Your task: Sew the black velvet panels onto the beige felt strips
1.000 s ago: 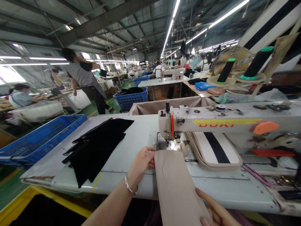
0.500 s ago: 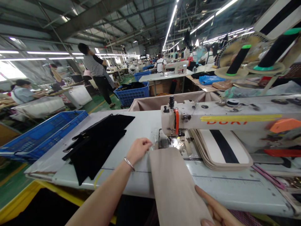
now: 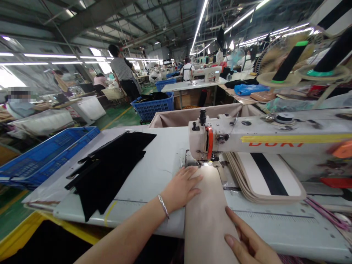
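Note:
A long beige fabric panel (image 3: 210,216) runs from the front edge of the sewing table (image 3: 162,183) up to the needle area of a white sewing machine (image 3: 203,143). Flat on the panel's upper left edge lies my left hand (image 3: 183,189), fingers spread, close to the presser foot. My right hand (image 3: 244,238) grips the panel's lower right edge, its thumb on top; some fingers are hidden. Under the machine arm rests a stack of beige-edged white panels (image 3: 266,176) with a black stripe. Black fabric pieces (image 3: 112,165) are spread on the table's left side.
A blue crate (image 3: 49,157) stands beyond the table's left edge, and a yellow-rimmed container (image 3: 24,231) with black material is below it. Purple scissors or snips (image 3: 327,212) lie at right. Thread cones (image 3: 291,62) stand behind the machine. Several people work farther back.
My left hand has moved right, from the table onto the panel, and its fingers have spread. The panel's top end has shifted right and up to the needle area, with my right hand still on it.

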`<state>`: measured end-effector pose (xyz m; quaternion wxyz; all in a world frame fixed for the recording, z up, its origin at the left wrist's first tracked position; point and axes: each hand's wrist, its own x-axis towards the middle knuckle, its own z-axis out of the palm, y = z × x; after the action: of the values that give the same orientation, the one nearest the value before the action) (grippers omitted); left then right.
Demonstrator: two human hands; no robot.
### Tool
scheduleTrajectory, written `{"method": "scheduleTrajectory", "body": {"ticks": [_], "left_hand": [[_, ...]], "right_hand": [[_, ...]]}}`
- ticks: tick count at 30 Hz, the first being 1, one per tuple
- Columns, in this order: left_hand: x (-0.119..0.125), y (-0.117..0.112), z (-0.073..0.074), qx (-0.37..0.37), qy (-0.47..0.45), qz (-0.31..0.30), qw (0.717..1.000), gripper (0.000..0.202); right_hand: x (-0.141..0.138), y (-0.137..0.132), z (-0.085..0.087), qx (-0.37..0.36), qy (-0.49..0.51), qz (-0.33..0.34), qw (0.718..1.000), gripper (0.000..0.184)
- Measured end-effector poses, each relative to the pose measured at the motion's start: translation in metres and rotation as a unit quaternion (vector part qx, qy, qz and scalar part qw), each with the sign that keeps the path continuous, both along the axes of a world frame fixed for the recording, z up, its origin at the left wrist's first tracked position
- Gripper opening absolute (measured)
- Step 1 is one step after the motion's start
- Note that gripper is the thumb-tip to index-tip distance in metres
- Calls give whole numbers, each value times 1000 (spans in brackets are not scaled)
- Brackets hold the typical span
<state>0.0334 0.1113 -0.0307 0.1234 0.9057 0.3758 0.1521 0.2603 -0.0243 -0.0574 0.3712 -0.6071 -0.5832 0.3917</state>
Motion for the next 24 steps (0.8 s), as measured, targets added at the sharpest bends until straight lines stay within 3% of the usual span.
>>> {"method": "scheduleTrajectory", "body": {"ticks": [5,12,17,20,24], "left_hand": [[-3,18,-8,0,-8,6,1000,46],[-2,25,-10,4,-10,11,1000,46],[-1,24,-14,9,-1,16,1000,47],[3,20,-15,17,1,29,999,46],[-8,26,-2,10,39,1,999,48]], "right_hand": [[-2,10,-8,-11,-19,5,1000,59],[-2,18,-10,-8,-47,14,999,57],[6,15,-9,19,-152,56,987,56],[14,23,-11,96,-270,103,953,50],[4,62,-11,290,-367,159,869,33]]}}
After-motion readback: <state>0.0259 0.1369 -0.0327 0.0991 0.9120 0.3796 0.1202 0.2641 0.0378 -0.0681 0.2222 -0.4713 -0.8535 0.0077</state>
